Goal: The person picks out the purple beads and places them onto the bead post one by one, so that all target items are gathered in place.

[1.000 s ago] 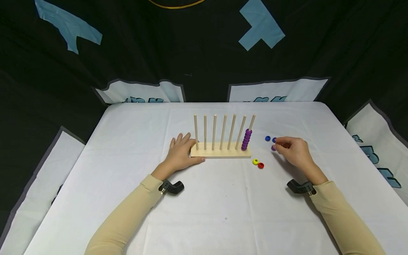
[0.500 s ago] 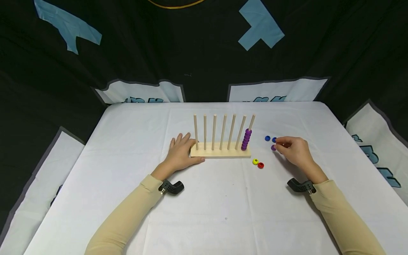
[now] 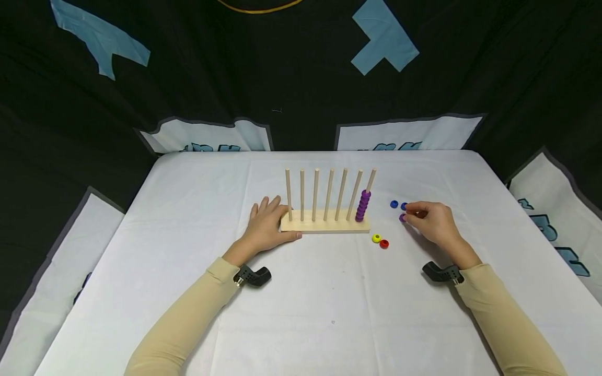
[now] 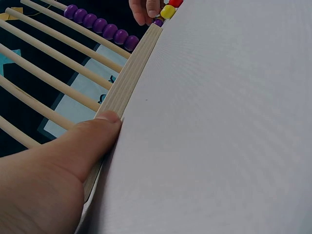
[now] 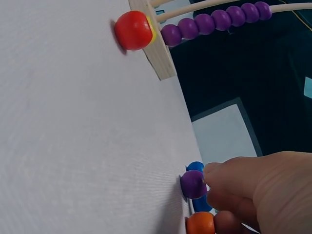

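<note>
A pale wooden rack [image 3: 324,224] with a row of upright pegs stands mid-table, several purple beads [image 3: 362,206] stacked on its rightmost peg. My left hand [image 3: 264,225] holds the rack's left end, thumb [image 4: 90,139] along the front edge and fingers behind. To the rack's right, my right hand [image 3: 433,222] hovers low with bent fingers. Its thumb tip meets a loose purple bead [image 5: 193,184]; whether the fingers pinch it is unclear. Two blue beads [image 3: 394,204] lie just beyond. An orange bead [image 5: 200,223] touches a lower finger in the right wrist view; the hand hides it in the head view.
A yellow bead [image 3: 376,238] and a red bead [image 3: 384,244] lie side by side near the rack's front right corner. White cloth [image 3: 329,324] covers the table. Black curtains [image 3: 301,78] with white and blue patches hang around it.
Hardly anything differs. Both hands stay where they were, the left at the rack and the right at the loose beads, and the stack on the peg is the same.
</note>
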`<action>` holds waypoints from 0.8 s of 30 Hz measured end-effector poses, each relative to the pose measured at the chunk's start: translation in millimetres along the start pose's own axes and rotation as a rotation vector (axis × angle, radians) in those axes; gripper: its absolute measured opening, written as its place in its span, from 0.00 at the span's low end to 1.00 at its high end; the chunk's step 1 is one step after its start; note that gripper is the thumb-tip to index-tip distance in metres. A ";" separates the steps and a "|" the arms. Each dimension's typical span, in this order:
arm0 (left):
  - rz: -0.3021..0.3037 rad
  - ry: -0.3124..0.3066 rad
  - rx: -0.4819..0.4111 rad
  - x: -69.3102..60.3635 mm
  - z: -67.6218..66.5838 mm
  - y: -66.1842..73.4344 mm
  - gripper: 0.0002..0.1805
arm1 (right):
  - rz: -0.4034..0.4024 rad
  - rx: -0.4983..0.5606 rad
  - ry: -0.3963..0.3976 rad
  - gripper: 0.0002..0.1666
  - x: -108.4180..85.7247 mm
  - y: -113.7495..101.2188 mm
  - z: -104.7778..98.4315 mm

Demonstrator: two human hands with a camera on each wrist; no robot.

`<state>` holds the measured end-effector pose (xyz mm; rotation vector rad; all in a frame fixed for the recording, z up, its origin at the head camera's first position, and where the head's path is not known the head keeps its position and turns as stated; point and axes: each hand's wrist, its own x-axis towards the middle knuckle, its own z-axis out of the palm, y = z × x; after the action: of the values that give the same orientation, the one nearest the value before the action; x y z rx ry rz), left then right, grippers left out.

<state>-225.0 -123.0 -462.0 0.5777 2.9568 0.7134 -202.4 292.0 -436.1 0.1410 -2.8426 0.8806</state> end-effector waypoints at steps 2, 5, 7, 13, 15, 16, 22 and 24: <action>0.001 0.001 0.000 -0.1 0.0 0.2 0.43 | -0.010 -0.013 0.001 0.15 -0.5 0.0 0.9; 0.003 0.001 0.002 -0.7 -0.4 0.6 0.43 | -0.020 -0.031 -0.006 0.17 -0.3 0.1 2.0; 0.005 0.003 0.000 -0.8 -0.7 0.8 0.43 | -0.020 -0.042 -0.020 0.18 -0.1 -0.3 2.5; 0.006 0.004 0.002 -0.2 -0.7 0.4 0.43 | -0.029 -0.071 -0.058 0.19 0.9 0.8 3.7; 0.006 0.005 0.003 0.1 -0.4 0.3 0.43 | -0.035 -0.081 -0.062 0.18 1.3 2.1 4.1; 0.005 0.005 0.004 0.3 -0.1 0.2 0.43 | -0.037 -0.083 -0.062 0.18 1.3 2.4 4.4; 0.008 0.015 0.002 -0.1 0.0 0.6 0.43 | -0.050 -0.086 -0.053 0.17 1.0 3.3 4.8; 0.008 0.016 0.001 -0.5 -0.1 0.9 0.43 | -0.053 -0.085 -0.052 0.17 0.7 3.4 4.9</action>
<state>-224.3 -122.5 -461.6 0.5865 2.9714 0.7210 -204.2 292.0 -441.8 0.2310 -2.9044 0.7548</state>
